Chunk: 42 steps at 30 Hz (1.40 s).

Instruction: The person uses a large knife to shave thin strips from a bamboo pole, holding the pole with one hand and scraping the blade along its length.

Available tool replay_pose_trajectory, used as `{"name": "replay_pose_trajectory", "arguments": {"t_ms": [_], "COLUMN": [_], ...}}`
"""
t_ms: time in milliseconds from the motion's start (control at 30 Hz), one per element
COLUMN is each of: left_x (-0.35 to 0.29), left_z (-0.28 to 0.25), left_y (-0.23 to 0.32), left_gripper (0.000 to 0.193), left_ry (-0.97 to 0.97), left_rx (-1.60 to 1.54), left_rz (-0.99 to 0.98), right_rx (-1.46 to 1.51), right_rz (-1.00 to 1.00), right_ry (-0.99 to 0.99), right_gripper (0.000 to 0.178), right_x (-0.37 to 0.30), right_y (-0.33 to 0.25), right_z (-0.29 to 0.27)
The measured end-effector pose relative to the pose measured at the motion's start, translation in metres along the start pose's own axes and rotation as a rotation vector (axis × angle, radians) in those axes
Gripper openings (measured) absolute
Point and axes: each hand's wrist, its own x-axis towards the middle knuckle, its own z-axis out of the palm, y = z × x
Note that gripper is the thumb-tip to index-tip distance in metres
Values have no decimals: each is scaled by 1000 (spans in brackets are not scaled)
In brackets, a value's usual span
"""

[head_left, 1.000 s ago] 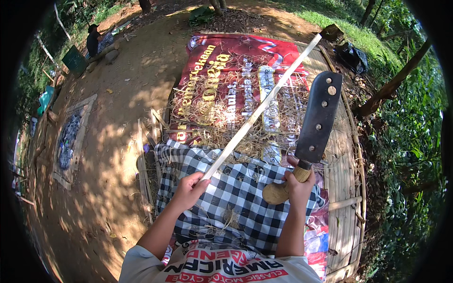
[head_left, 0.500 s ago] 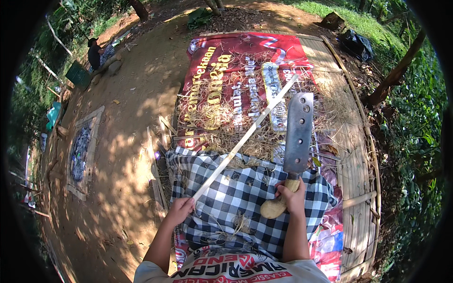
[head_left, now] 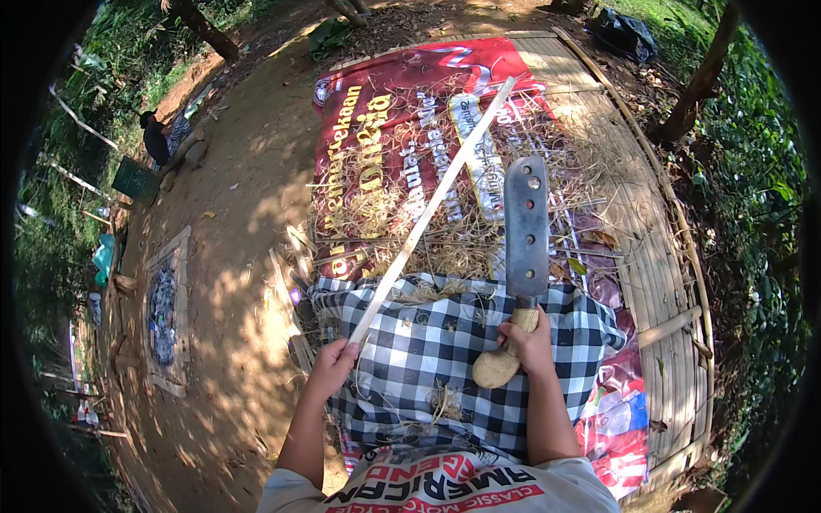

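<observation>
Strip, long, narrow, flat, of pale wood (head_left: 434,203): near end pinched between thumb and fingers of the left-hand grip (head_left: 332,369); far end pointing to the far right corner of the red banner; whether it touches the banner cannot be told.

Knife, broad dark-metal blade with a row of round holes (head_left: 528,235), pale wooden handle with bulbous butt (head_left: 496,368): handle wrapped by the right-hand grip (head_left: 536,344), blade upright to the right of the strip, the two apart.

Cloth, black-and-white checked (head_left: 402,338): spread over the lap, beneath both hands, with a small tuft of shavings (head_left: 446,402).

Shavings, thin, curled, straw-coloured (head_left: 376,214): strewn over the red printed banner (head_left: 402,61).

Platform, low, of pale bamboo slats (head_left: 652,244): carries the banner, slats bare along its right edge.

Sticks, pale, split (head_left: 289,295): at the platform's left edge.

Bag, black plastic (head_left: 624,36): on the ground beyond the far right corner.

Ash, grey patch in a pale rectangular border (head_left: 162,308): on brown earth, well left of the platform.

Person, seated, dark top (head_left: 157,138): far left.
</observation>
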Motion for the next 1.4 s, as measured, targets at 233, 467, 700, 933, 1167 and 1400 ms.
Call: {"name": "replay_pose_trajectory", "arguments": {"t_ms": [233,467,700,933,1167,1400], "left_x": [2,13,17,16,10,-13], "left_z": [20,54,79,73,64,33], "left_y": [28,66,77,61,55,12], "left_gripper": [26,25,25,26,29,32], "left_ry": [1,-56,-78,11,77,250], "left_rx": [197,93,38,110,206,417], "left_rz": [126,91,196,274,279,394], "right_rx": [33,-16,17,87,105,48], "right_rz": [12,1,-23,-3,11,-98], "right_ry": [-7,-81,-75,1,7,9], "right_gripper": [29,35,35,31,31,33], "right_x": [0,-3,-4,-5,-3,-3], "right_y": [4,5,5,2,5,10], "right_z": [-2,2,2,2,0,5]}}
